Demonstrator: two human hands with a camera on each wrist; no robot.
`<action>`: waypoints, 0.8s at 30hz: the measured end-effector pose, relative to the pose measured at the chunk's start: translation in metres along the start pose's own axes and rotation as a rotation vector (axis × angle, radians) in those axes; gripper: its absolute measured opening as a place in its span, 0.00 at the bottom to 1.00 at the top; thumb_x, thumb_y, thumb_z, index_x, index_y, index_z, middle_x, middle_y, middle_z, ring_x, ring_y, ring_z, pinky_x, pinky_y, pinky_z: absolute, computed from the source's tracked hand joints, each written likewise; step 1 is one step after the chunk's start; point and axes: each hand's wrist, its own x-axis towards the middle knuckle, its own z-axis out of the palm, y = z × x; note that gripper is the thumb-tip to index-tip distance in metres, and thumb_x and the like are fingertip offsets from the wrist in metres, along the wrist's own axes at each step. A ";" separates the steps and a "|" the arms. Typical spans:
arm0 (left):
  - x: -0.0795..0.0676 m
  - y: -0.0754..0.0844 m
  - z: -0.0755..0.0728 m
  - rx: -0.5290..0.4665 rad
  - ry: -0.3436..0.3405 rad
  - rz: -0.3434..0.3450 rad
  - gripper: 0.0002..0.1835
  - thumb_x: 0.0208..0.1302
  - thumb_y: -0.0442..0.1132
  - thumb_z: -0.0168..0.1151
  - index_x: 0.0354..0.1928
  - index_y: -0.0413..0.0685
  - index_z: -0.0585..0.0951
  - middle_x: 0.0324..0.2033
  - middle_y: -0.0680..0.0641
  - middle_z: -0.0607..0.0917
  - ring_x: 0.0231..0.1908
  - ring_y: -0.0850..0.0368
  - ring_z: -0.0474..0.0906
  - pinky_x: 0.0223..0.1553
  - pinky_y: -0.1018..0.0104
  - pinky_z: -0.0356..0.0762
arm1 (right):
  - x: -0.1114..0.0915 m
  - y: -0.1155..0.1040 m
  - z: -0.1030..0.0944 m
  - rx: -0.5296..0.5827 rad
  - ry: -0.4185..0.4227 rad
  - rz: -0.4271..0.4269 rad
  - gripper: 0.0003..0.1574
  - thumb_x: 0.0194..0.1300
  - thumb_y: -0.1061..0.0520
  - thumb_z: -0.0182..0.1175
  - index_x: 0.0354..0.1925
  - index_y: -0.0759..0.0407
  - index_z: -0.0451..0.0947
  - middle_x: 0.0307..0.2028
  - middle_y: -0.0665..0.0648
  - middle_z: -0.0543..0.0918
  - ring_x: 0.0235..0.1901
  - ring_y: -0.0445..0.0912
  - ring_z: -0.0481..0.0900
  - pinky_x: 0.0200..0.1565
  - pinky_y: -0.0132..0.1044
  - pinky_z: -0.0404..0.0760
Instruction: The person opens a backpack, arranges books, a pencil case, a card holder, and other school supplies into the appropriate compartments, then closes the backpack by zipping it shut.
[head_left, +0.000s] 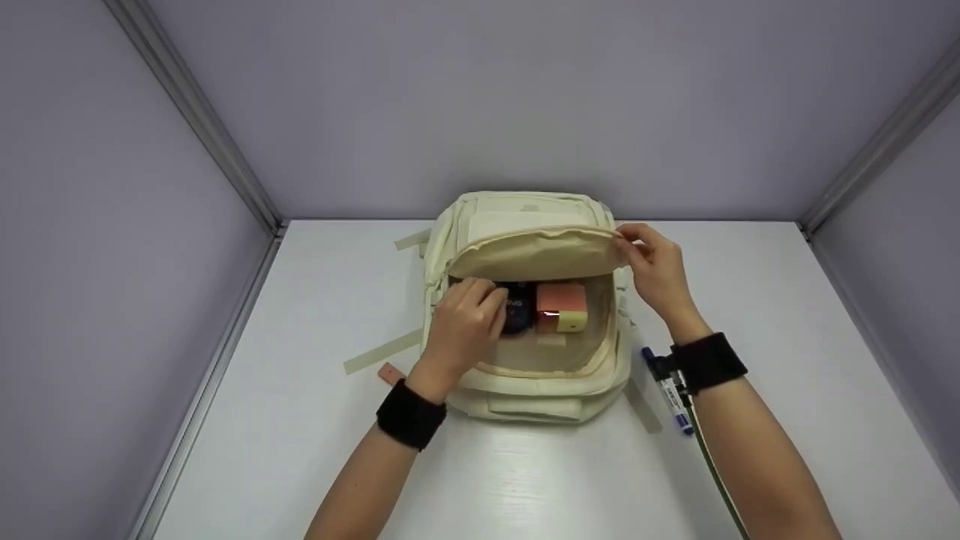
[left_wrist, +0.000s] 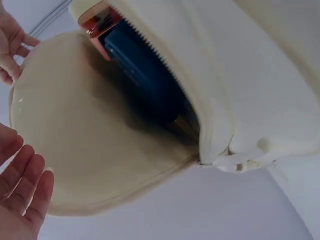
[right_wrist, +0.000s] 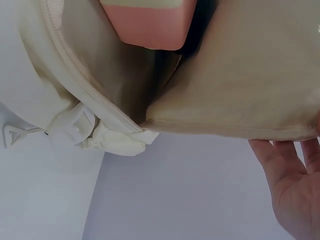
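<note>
A cream backpack [head_left: 551,409] lies on the white table with its zipped front flap [head_left: 536,255] lifted. My right hand [head_left: 660,270] pinches the flap's edge at the right, fingers on its outer side in the right wrist view. My left hand [head_left: 465,322] hovers over the left side of the opening, in front of a dark blue case [head_left: 519,309] with light lettering. Its fingers [left_wrist: 31,182] are loosely bent and hold nothing, near the flap in the left wrist view. Beside the case inside the bag sits a pink and yellow box [head_left: 562,300].
A blue-and-white marker [head_left: 675,397] lies on the table [head_left: 510,487] right of the bag, by the right wrist's black band. A small pink piece [head_left: 391,373] pokes out near the left wrist. Pale straps [head_left: 382,352] spread leftward. Grey walls enclose the table.
</note>
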 end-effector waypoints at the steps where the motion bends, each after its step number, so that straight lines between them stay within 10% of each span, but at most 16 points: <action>1: 0.003 -0.001 -0.004 -0.006 0.025 0.003 0.05 0.61 0.30 0.62 0.36 0.38 0.85 0.33 0.44 0.81 0.34 0.49 0.78 0.37 0.59 0.78 | -0.001 0.000 0.000 -0.004 -0.003 -0.003 0.07 0.68 0.66 0.60 0.43 0.69 0.81 0.39 0.61 0.84 0.36 0.38 0.81 0.40 0.27 0.78; 10: 0.014 -0.011 -0.019 -0.011 0.059 -0.083 0.11 0.68 0.36 0.60 0.50 0.41 0.81 0.42 0.40 0.78 0.45 0.45 0.76 0.48 0.53 0.74 | -0.015 -0.003 -0.007 -0.089 -0.061 -0.107 0.06 0.66 0.67 0.62 0.41 0.69 0.82 0.36 0.61 0.85 0.32 0.45 0.82 0.36 0.24 0.75; 18: 0.003 -0.015 -0.011 -0.316 -0.231 -0.317 0.20 0.78 0.48 0.47 0.56 0.45 0.82 0.52 0.43 0.80 0.58 0.47 0.73 0.61 0.53 0.66 | -0.035 0.001 -0.023 -0.106 -0.206 -0.133 0.08 0.62 0.68 0.65 0.40 0.64 0.85 0.38 0.57 0.86 0.39 0.40 0.82 0.45 0.26 0.76; 24: -0.014 -0.010 -0.006 -0.470 -0.468 -0.325 0.25 0.79 0.52 0.41 0.62 0.48 0.78 0.63 0.41 0.74 0.68 0.44 0.63 0.66 0.51 0.61 | -0.051 0.010 -0.030 -0.082 -0.282 -0.185 0.11 0.57 0.69 0.68 0.38 0.59 0.88 0.37 0.54 0.86 0.41 0.47 0.82 0.47 0.28 0.75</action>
